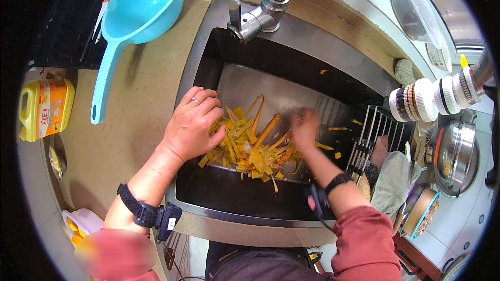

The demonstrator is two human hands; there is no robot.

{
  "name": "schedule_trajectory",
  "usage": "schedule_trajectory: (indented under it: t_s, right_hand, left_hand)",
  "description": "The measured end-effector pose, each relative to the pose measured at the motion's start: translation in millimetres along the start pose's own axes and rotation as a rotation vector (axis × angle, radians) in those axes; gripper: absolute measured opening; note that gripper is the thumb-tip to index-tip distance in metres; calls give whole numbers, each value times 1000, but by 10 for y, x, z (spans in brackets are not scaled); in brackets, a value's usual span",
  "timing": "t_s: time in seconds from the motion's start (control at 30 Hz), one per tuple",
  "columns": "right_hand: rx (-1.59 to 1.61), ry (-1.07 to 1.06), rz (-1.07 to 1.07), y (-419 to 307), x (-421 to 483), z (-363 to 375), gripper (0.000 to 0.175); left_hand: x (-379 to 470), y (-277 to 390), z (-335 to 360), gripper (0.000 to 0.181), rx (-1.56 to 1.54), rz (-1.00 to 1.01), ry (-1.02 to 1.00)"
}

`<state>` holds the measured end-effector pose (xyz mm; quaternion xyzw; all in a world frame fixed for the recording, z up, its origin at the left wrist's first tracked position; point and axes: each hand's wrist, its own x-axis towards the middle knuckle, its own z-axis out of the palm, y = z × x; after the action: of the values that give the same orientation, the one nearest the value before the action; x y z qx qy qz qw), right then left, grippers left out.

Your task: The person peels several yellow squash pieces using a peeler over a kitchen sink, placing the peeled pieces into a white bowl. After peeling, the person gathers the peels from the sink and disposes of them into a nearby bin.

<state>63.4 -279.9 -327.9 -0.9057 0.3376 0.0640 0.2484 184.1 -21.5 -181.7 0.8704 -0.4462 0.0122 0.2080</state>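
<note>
A loose heap of yellow-orange vegetable peelings (250, 140) with stringy pulp lies on the floor of a dark metal sink (250, 214). At the heap's upper left, over the sink's left side, my left hand (199, 119) has its fingers curled down; its fingertips and whatever they may hold are hidden. My right hand (304, 127) is low in the sink at the heap's right edge, blurred, and I cannot tell whether it grips anything. Smaller peel scraps (324, 146) are scattered to its right. A chrome faucet (250, 25) reaches over the sink's far edge.
A light-blue plastic colander (142, 6) rests on the counter (152, 86) at the left, near a knife (103, 13). A yellow jug (54, 105) stands at far left, above a white bowl of orange pieces (84, 220). A metal rack (367, 136) and cloths (391, 181) occupy the sink's right side.
</note>
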Motion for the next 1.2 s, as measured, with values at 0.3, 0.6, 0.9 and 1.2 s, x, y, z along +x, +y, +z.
schedule_trajectory:
  t_s: [0.3, 0.6, 0.9, 1.2]
  right_hand:
    - [-18, -72, 1009, 817, -133, 68, 85]
    - [571, -259, 965, 160, -688, 776, 83]
    - [417, -450, 969, -297, -892, 696, 69]
    - [318, -880, 27, -563, -807, 573, 41]
  left_hand:
    - [-68, -59, 50, 21, -12, 7, -21]
    - [173, 399, 776, 59, -83, -787, -860]
    - [86, 260, 1457, 56, 37, -779, -936]
    - [-306, 12, 1469, 56, -234, -826, -1045]
